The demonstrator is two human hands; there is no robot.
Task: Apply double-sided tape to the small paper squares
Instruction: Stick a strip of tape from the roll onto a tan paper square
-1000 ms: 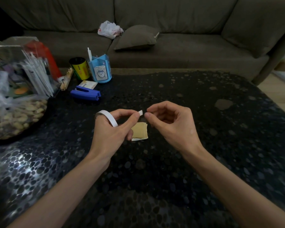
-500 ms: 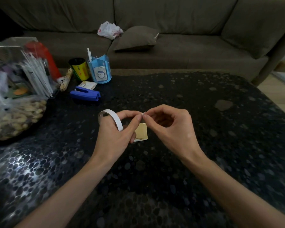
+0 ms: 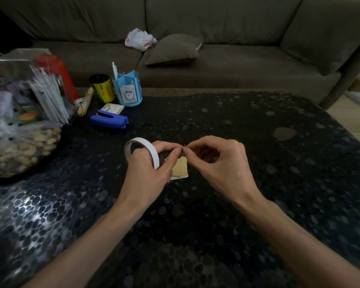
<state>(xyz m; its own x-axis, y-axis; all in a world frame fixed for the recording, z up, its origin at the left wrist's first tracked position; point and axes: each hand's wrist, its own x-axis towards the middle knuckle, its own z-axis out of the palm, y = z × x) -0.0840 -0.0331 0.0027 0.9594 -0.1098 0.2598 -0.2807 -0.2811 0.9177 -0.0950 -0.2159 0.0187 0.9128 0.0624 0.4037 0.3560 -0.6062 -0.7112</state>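
We hold tape roll [image 3: 142, 151] in left hand [image 3: 148, 173], which also pinches its loose end [image 3: 184, 145]. Right hand [image 3: 220, 165] pinches same end, fingers curled. Paper squares [image 3: 181, 168] lie on table [image 3: 237, 121] just below hands, near centre. We should pull short strip, keep it taut, keep skin off glue.

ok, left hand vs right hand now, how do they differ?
The left hand has the tape roll looped round its fingers; the right hand carries no roll. The left hand overlaps the paper square in view; the right hand lies beside it. Shared: both pinch thumb to forefinger, tips meeting, apparently on the roll's free end, barely visible.
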